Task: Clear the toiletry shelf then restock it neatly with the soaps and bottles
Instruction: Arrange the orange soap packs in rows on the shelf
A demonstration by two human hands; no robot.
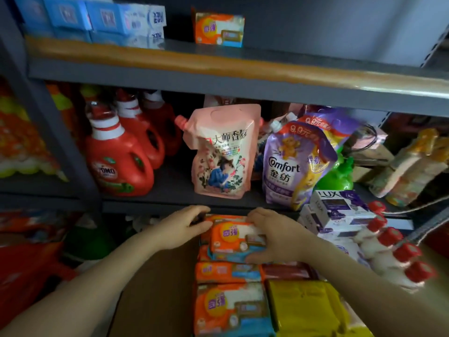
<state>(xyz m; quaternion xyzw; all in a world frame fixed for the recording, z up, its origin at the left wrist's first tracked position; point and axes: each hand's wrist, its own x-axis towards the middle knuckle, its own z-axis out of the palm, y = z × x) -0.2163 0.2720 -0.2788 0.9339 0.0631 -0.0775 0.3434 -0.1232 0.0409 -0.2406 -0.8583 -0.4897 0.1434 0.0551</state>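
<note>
An orange soap pack (230, 237) lies on top of a row of like packs (226, 310) below the shelf's front edge. My left hand (179, 229) holds its left end with curled fingers. My right hand (274, 237) grips its right end, thumb underneath. One more orange soap pack (220, 29) stands alone on the upper shelf (267, 69), beside blue soap boxes (102, 18). White and purple Lux boxes (340, 207) and white bottles with red caps (393, 254) lie to the right of my hands.
The middle shelf (175, 188) carries red detergent jugs (119, 164), a pink refill pouch (223, 152), purple Comfort pouches (291, 164) and a green bottle (337, 176). A yellow pack (306, 310) lies near the orange packs. Red bags (26, 266) sit at lower left.
</note>
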